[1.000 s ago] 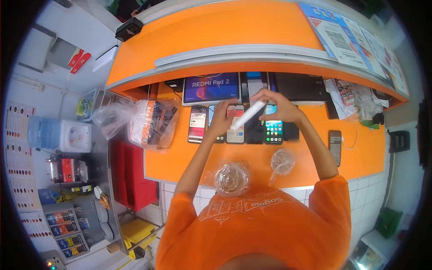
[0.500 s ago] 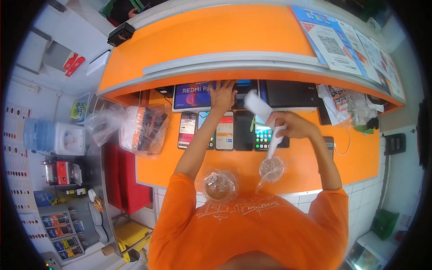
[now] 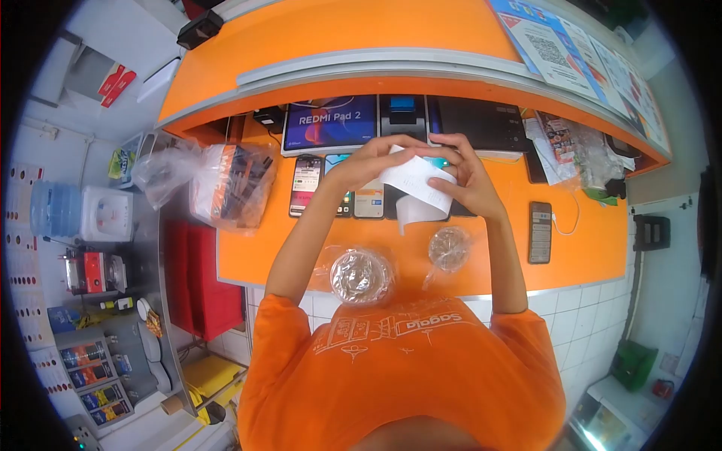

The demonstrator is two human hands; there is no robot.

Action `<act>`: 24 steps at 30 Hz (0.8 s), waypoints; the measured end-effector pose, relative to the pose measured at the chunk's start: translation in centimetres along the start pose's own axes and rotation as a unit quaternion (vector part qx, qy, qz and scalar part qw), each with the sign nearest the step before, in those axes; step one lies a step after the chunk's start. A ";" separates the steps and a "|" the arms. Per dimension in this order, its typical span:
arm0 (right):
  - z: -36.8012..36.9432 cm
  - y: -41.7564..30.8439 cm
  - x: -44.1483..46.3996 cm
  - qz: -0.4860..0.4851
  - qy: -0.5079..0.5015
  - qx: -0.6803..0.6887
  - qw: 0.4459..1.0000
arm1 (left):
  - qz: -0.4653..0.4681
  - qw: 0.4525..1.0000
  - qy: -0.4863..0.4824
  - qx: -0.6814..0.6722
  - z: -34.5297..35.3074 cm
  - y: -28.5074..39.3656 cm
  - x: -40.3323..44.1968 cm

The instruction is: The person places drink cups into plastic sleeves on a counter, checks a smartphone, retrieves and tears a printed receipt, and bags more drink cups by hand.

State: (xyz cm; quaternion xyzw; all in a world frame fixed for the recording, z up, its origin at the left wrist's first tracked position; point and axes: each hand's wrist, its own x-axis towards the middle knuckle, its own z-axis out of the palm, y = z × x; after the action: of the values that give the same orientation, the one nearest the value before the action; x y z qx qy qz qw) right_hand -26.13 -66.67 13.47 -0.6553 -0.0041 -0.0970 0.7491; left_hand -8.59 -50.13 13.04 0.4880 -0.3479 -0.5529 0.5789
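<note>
A curling white paper receipt (image 3: 418, 186) with faint print hangs between my two hands above the row of phones. My left hand (image 3: 370, 161) grips its upper left edge with the fingers bent over it. On the other side, my right hand (image 3: 468, 179) pinches the paper with the thumb on its face. Beneath lie several phones, among them a phone with a lit screen (image 3: 306, 183) and another lit phone (image 3: 368, 201), partly covered by hands and paper. Closer to my body stand a larger plastic-wrapped cup (image 3: 361, 275) and a smaller plastic-wrapped cup (image 3: 450, 249).
Under the orange shelf (image 3: 316, 68) sit a Redmi Pad 2 box (image 3: 331, 124), a small dark device (image 3: 402, 113) and a black box-shaped machine (image 3: 485, 124). A plastic-bagged package (image 3: 226, 188) is at left. A dark phone (image 3: 540, 231) with a white cable lies at right.
My left hand has come back from the Redmi box and taken hold of the receipt. My right hand has raised the receipt and brought it toward the left hand. The view has shifted slightly.
</note>
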 end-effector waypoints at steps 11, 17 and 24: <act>3.8 0.3 -3.9 -0.023 0.100 0.039 0.994 | 0.078 0.966 0.179 0.171 -0.1 6.1 -7.0; 6.5 0.9 -5.7 -0.028 0.120 0.056 0.991 | 0.169 0.930 0.229 0.233 3.9 9.3 -8.9; 8.7 0.8 -6.7 -0.010 0.095 0.058 0.994 | 0.300 0.849 0.251 0.357 5.8 10.4 -9.7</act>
State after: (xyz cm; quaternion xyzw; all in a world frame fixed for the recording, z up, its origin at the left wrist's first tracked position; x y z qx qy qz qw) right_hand -31.51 -57.08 12.99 -0.5987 0.0550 -0.1664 0.7816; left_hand -12.38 -42.53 25.85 0.6550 -0.4935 -0.0495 0.5701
